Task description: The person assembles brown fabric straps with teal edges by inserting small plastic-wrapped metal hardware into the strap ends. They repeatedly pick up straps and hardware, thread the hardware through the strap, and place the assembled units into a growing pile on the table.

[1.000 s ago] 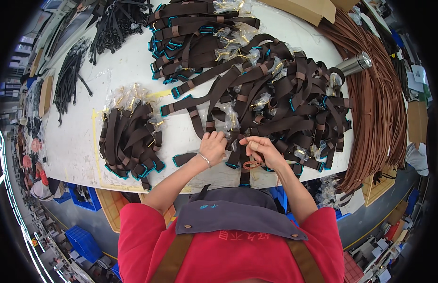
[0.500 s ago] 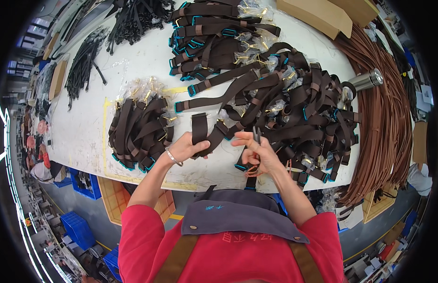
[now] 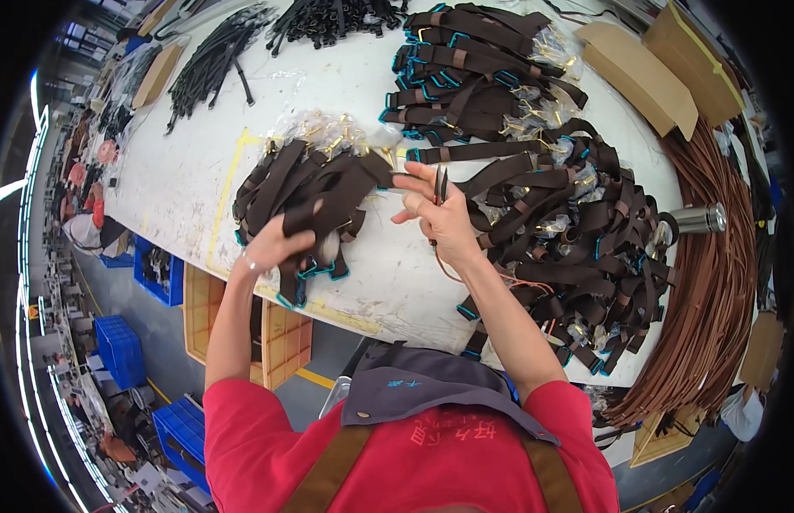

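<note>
Over the smaller pile of dark brown straps (image 3: 273,184) on the left, my left hand (image 3: 281,244) is closed on a wide dark brown strap (image 3: 339,190). Motion blurs this hand and the strap. To the right of it, my right hand (image 3: 448,224) keeps small dark thread snips (image 3: 440,184) against the palm, blades pointing away from me, while its fingers spread out. An orange cord (image 3: 521,282) hangs from near that hand. The strap's far end lies close to the right fingertips; whether they touch it I cannot tell.
A large heap of brown straps (image 3: 585,248) with blue-edged buckles lies right, another stack (image 3: 465,64) behind it. Long brown strips (image 3: 709,282) hang over the right edge beside a steel flask (image 3: 700,219). An open carton (image 3: 640,77) stands far right, a yellow crate (image 3: 286,342) below the table.
My left hand has carried the strap left onto the smaller pile. The right hand has moved farther out with the snips. The whole view has shifted, so the table sits more to the right.
</note>
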Available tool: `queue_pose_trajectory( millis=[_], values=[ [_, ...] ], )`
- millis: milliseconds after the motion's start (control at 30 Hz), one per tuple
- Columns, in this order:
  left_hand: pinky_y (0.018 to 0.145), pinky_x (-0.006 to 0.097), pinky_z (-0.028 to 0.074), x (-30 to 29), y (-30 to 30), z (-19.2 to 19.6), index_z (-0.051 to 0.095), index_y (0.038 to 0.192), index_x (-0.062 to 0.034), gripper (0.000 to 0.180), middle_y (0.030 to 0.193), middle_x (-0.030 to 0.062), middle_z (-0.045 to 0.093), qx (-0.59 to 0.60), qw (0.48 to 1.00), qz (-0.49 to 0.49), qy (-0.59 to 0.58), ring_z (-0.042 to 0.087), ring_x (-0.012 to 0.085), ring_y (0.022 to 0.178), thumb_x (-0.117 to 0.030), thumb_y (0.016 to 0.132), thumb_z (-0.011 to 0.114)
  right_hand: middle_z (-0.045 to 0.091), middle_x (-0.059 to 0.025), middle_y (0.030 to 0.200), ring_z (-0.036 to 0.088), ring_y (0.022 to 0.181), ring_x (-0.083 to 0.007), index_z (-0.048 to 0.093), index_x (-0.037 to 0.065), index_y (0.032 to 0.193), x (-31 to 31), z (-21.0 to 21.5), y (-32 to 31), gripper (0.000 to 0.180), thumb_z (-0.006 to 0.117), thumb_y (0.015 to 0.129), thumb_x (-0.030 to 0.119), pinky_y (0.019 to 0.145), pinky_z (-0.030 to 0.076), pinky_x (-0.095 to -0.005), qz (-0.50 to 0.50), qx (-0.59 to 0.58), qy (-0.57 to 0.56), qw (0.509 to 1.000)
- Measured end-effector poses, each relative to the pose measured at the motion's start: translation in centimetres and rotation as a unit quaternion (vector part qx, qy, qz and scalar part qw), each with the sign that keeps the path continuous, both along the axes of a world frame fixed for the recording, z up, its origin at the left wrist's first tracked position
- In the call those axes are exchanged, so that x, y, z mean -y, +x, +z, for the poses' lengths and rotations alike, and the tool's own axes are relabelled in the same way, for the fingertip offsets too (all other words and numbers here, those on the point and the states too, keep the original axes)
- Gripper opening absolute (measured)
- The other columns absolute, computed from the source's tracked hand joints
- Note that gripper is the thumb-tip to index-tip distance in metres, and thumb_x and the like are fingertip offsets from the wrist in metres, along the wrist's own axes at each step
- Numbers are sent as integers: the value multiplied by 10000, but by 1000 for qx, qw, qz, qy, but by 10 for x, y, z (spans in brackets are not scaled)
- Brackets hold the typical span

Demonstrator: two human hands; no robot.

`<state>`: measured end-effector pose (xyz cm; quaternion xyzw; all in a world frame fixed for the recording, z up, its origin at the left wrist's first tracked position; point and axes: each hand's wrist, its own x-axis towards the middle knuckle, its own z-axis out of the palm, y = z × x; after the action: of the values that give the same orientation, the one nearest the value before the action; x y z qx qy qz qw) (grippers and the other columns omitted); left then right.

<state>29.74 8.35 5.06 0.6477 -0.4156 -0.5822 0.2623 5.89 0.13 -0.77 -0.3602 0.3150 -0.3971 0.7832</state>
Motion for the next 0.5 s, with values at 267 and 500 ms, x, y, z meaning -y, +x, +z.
queue_pose_trajectory(
  millis=[267,500],
  values=[
    [945,279,344,61,24,-29,327,1318,-146,690,1262,101,443,178,954,-235,-46,464,199,1098,92,690,485,585,-108,1004,602,596,-130,411,64,1245,-86,-49,-59,407,407,869,219,401,347,-190,343,-218,66,911],
    [771,254,459,82,52,92,287,1341,-192,650,1155,59,504,179,961,-171,-122,514,134,909,75,770,447,592,-103,930,579,584,-118,406,103,1264,-121,6,-117,390,368,912,267,570,441,-241,399,-254,64,879]
  ],
)
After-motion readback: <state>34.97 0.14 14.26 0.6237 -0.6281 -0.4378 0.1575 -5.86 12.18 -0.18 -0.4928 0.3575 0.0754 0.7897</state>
